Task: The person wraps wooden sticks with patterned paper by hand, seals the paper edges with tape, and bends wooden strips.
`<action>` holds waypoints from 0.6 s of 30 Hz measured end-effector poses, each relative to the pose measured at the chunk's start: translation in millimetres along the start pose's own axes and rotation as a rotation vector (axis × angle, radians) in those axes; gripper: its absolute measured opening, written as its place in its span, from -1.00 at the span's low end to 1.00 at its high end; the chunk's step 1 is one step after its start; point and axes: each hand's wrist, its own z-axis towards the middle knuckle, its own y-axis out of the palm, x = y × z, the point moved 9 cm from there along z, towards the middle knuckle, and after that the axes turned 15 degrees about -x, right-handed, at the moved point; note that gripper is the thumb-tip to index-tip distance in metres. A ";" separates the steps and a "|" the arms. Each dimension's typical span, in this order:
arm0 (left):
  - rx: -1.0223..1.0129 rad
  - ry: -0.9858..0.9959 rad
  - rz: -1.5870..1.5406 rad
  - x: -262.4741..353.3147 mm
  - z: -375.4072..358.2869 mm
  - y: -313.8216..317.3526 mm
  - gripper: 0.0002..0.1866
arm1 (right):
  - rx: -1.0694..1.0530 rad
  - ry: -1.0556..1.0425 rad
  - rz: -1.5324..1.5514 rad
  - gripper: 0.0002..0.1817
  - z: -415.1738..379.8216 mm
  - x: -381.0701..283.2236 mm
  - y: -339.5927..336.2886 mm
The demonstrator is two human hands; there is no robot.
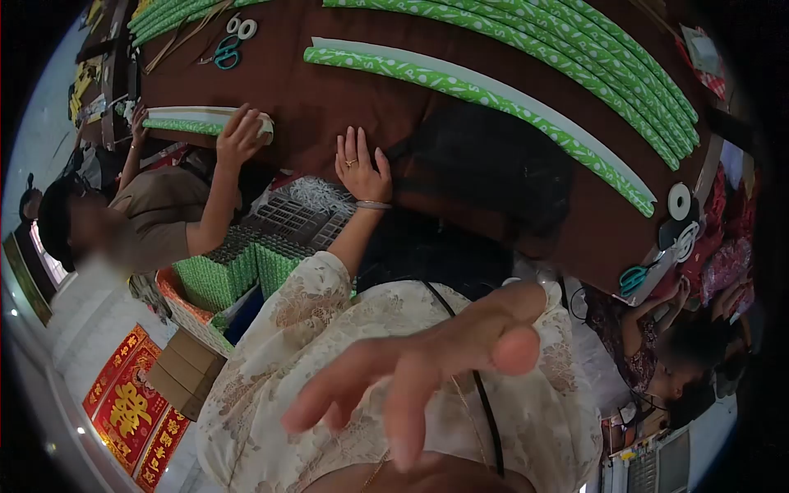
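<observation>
My left hand lies flat on the brown tablecloth, fingers spread, with a ring and a bracelet, near the edge. Nothing is in it. Raised close to the camera, my right hand hangs in front of my lace top with its fingers apart and nothing in them. Beyond my left hand lies a long green roll of patterned wrapping with a white strip along its far side. A dark cloth or pad sits just right of my left hand.
More green rolls lie at the back. Blue-handled scissors and a white tape roll are at the right edge; other scissors at the far left. A co-worker handles a green-and-white roll. Green bundles stand below.
</observation>
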 end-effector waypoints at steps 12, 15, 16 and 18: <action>-0.503 0.341 -0.235 3.1 9.4 5.3 -0.27 | 1.567 0.494 -0.375 -0.67 -391.6 41.8 3.9; -0.573 0.749 -0.078 17.4 9.0 12.5 -0.10 | 2.147 0.611 -0.251 -0.72 -584.4 157.0 -5.6; -0.591 0.880 -0.020 22.5 8.9 17.9 -0.08 | 2.295 1.103 -0.609 -0.72 -606.3 160.1 -15.4; -0.607 0.891 0.065 21.2 7.4 23.9 -0.16 | 2.350 1.489 -1.029 -0.74 -599.9 147.5 -46.4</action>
